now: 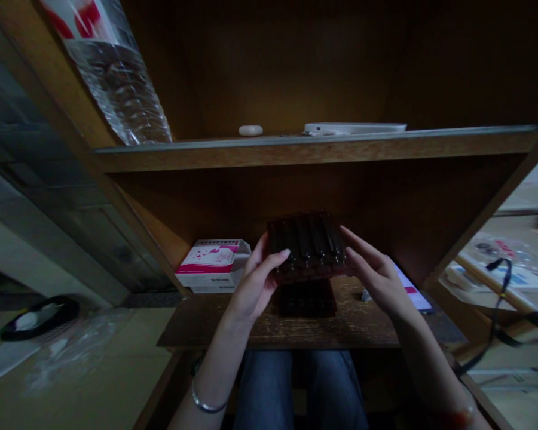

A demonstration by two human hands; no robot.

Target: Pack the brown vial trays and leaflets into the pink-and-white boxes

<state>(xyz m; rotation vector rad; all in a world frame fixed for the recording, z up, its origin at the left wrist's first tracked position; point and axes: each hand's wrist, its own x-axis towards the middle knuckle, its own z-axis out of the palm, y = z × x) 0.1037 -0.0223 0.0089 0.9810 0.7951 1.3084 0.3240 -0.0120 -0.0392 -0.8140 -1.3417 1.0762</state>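
A dark brown, glossy ribbed plastic tray (305, 242) is held up above the wooden board, tilted so its rows of long ridges face me. My left hand (257, 283) grips its left side, with the thumb over the front corner. On the right edge, the fingers of my right hand (374, 272) press against the tray. Beneath it a second dark tray-like piece (308, 301) lies on the board, partly covered from view. Left of my left hand stands a white and pink carton (213, 263) with a flap at its right end.
The wooden board (197, 325) sits over my knees. A phone (412, 291) lies behind my right forearm, near a small object (366, 295). The shelf (269, 156) above holds a plastic bottle (125, 89), a white case (251, 130) and a flat white device (354, 128).
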